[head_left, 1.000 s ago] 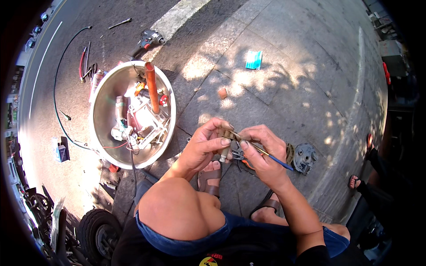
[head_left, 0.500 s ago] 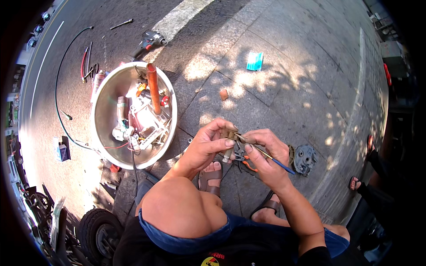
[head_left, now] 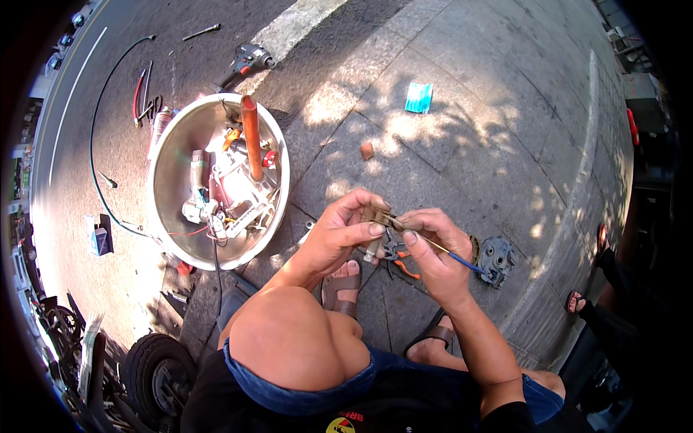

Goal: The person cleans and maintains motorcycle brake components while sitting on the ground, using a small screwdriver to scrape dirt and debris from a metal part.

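In front of my knees, my left hand (head_left: 338, 232) pinches a small brownish metal part (head_left: 377, 216) between thumb and fingers. A pale, short cylindrical piece (head_left: 372, 251) hangs below that part; whether they are joined I cannot tell. My right hand (head_left: 442, 261) is closed on a thin strand with a blue end (head_left: 465, 262), its inner tip meeting the part by my left thumb. Fingers partly hide where strand and part touch. Beneath the hands, pliers with orange handles (head_left: 406, 270) lie on the paving. A round grey metal cover (head_left: 498, 261) rests to their right.
A big metal bowl (head_left: 160, 144) of tools stands left, an orange-red handle (head_left: 250, 137) rising from it. Beyond are a cordless power tool (head_left: 249, 61) and a dark cable (head_left: 92, 144). A blue packet (head_left: 419, 97) lies ahead, a wheel (head_left: 160, 375) lower left. Someone's feet show at right.
Both hands keep their hold, with the strand and part still together. The blue end has shifted slightly right. The whole view has tilted a little.
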